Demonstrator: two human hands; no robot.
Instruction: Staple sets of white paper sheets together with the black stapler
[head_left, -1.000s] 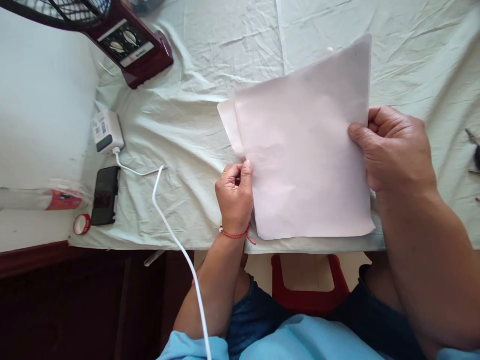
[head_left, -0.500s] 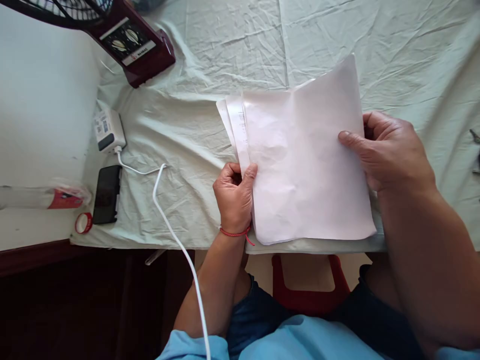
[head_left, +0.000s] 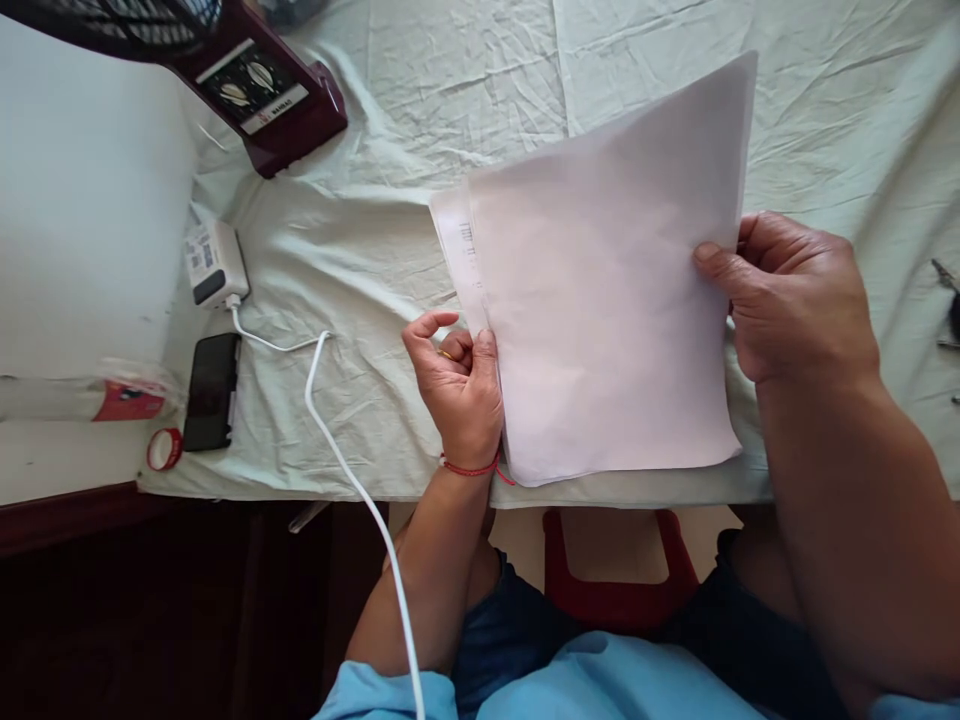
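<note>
A thin stack of white paper sheets [head_left: 600, 300] is held over the pale green cloth [head_left: 390, 230] near the table's front edge. My right hand [head_left: 787, 300] pinches the top sheet's right edge, thumb on top, and lifts its far corner. My left hand [head_left: 454, 385], with a red string on the wrist, grips the stack's left edge with the thumb; its index finger curls free. A lower sheet with faint print peeks out at the left.
A dark red fan base [head_left: 262, 85] stands at the back left. A white charger block [head_left: 214, 262] with a white cable [head_left: 352, 480], a black phone [head_left: 211, 390] and a red tape roll [head_left: 163, 449] lie at the left. A red stool [head_left: 615, 575] is below the table edge.
The top sheet sagged and bent half a second ago; now it is flat and raised higher at its far right corner. My left index finger has come off the paper and curled.
</note>
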